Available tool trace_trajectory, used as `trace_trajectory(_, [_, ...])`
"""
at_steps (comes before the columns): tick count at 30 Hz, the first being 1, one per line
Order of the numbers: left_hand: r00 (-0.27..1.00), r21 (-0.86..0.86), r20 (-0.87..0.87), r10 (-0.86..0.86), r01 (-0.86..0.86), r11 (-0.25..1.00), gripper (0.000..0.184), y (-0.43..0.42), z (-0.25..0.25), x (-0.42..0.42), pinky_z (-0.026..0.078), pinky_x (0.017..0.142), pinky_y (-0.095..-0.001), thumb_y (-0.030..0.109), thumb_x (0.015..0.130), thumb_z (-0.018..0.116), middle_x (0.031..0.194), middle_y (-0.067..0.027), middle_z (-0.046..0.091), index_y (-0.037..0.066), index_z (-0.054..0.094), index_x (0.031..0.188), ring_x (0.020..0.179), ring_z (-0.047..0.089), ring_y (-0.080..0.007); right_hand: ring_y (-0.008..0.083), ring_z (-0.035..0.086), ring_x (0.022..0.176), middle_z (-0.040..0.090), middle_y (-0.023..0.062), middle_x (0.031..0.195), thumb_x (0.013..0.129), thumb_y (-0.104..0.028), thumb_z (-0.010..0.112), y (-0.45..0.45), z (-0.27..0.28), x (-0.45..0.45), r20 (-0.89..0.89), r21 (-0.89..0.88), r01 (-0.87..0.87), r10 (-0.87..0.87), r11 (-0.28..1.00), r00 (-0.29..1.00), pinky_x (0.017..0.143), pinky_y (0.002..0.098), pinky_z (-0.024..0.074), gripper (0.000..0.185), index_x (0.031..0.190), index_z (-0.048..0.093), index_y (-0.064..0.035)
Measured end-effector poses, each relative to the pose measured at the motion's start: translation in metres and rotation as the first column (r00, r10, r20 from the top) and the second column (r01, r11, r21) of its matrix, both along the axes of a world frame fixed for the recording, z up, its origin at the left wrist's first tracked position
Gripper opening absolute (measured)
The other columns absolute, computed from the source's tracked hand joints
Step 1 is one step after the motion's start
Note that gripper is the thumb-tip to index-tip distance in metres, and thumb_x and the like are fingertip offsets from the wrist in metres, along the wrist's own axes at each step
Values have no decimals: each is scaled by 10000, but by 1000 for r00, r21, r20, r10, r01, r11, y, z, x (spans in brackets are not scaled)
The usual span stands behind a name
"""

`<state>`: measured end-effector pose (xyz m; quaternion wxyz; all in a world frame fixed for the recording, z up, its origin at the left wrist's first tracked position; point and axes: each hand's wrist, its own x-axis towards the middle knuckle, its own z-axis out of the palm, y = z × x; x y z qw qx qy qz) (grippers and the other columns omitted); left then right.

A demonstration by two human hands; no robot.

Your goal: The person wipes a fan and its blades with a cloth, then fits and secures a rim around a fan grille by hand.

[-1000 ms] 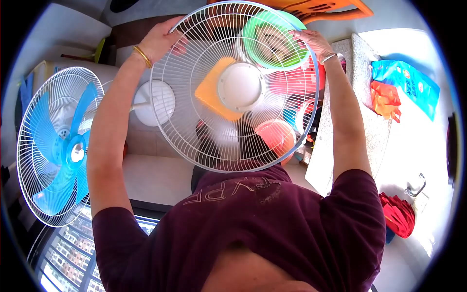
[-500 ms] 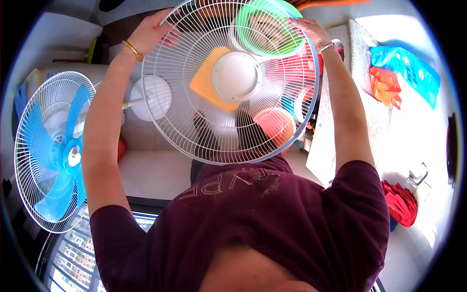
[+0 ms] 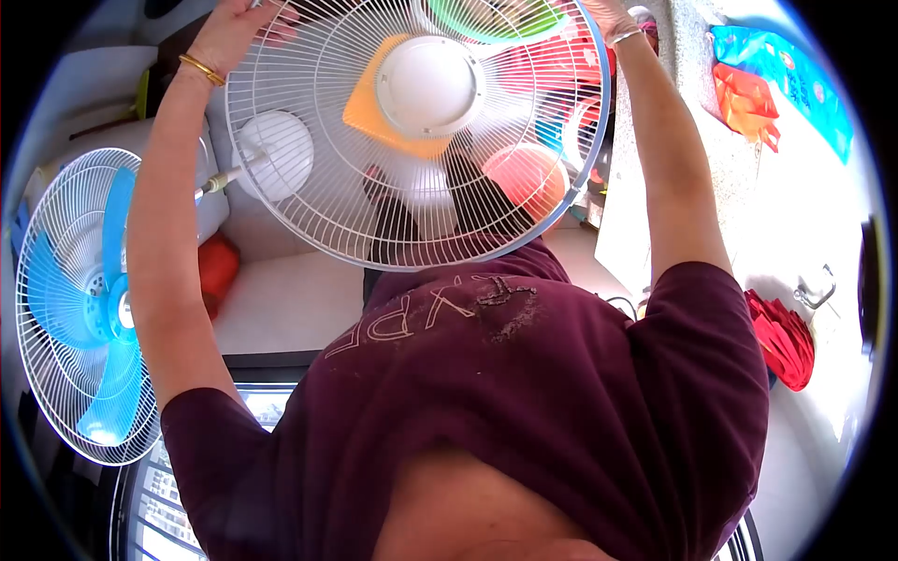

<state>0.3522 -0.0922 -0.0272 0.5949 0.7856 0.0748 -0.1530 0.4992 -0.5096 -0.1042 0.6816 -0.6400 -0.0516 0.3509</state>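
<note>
A round white wire fan guard (image 3: 430,86) with a solid centre cap is held up in front of me, one hand at each side. My left hand (image 3: 238,35), a gold bracelet at its wrist, grips the upper left rim with its fingers over the wires. My right hand (image 3: 610,16), below a silver bracelet, is on the upper right rim and partly cut off by the frame's edge. Through the wires show an orange-yellow square (image 3: 368,114), a green basin (image 3: 505,21) and a pink basin (image 3: 527,182).
A standing fan (image 3: 89,304) with blue blades is at the left, its white round base (image 3: 273,154) near the guard. A red object (image 3: 217,273) lies beside it. On the right, a pale ledge (image 3: 706,178) bears an orange bag (image 3: 745,101) and a blue bag (image 3: 795,75). Red cloth (image 3: 781,341) hangs below.
The fan guard and both hands sit higher in the view, with the guard and left hand also farther left. Both hands keep their hold on the rim.
</note>
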Motion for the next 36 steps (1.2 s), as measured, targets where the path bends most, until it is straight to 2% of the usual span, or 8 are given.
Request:
trace_trajectory(9, [995,76,-54,78,-74,994,242,-11,12,0,490,600,-249,98,888,440,785,-38,581,27,533,1100,663,564,-113,147,611,745,638,80,894,812,-167,607,-9,1,-18,14,-153,135,-135,979,991,641,243,506,259,1017,607,-9])
trace_trajectory(10, [995,76,-54,80,-75,994,242,-8,8,1,490,600,-249,98,888,440,785,-38,581,27,533,1100,663,564,-113,123,591,643,632,57,823,810,-157,607,0,20,-30,202,-361,118,-46,925,978,552,220,486,221,983,620,-19])
trace_trajectory(13, [1000,84,7,-1,0,996,228,1,4,1,489,601,-250,96,889,435,778,-39,580,20,536,1079,667,562,-113,98,553,583,614,51,771,809,-190,613,-27,-21,-21,397,-137,146,-80,980,914,525,192,449,241,968,618,-9])
trace_trajectory(15, [998,133,10,64,-65,989,206,-12,17,-3,488,596,-250,102,894,428,774,-39,578,14,541,1042,665,560,-112,103,542,602,601,59,734,815,-211,606,-28,-12,-23,417,-322,196,-47,926,908,549,214,437,271,957,615,20])
trace_trajectory(17, [999,108,-13,47,-46,993,202,-8,17,1,488,594,-251,101,893,429,774,-37,578,14,542,1035,664,559,-112,140,558,671,610,76,734,822,-195,586,-36,-6,-26,874,-419,170,345,892,343,631,248,450,239,921,632,17])
trace_trajectory(18, [999,85,-36,30,-27,996,198,-4,16,2,488,593,-251,101,893,430,775,-36,578,13,543,1029,662,558,-111,20,528,624,623,-30,736,770,-391,651,-39,-7,-37,539,-521,298,38,800,841,566,179,438,363,932,660,-66])
trace_trajectory(31, [1000,115,23,-8,5,993,215,1,8,5,492,589,-250,109,895,444,775,-35,574,18,531,1069,646,561,-112,67,467,587,557,-10,620,765,-407,641,-50,-13,-66,458,-573,365,-83,734,885,559,229,392,372,836,671,-43])
trace_trajectory(36, [1000,25,-8,26,-25,999,237,1,10,2,505,621,-261,106,899,430,818,-56,590,16,508,1104,677,583,-134,46,436,595,537,-65,642,777,-325,666,-45,-9,-74,370,-222,367,-271,903,889,557,199,362,319,840,659,-12])
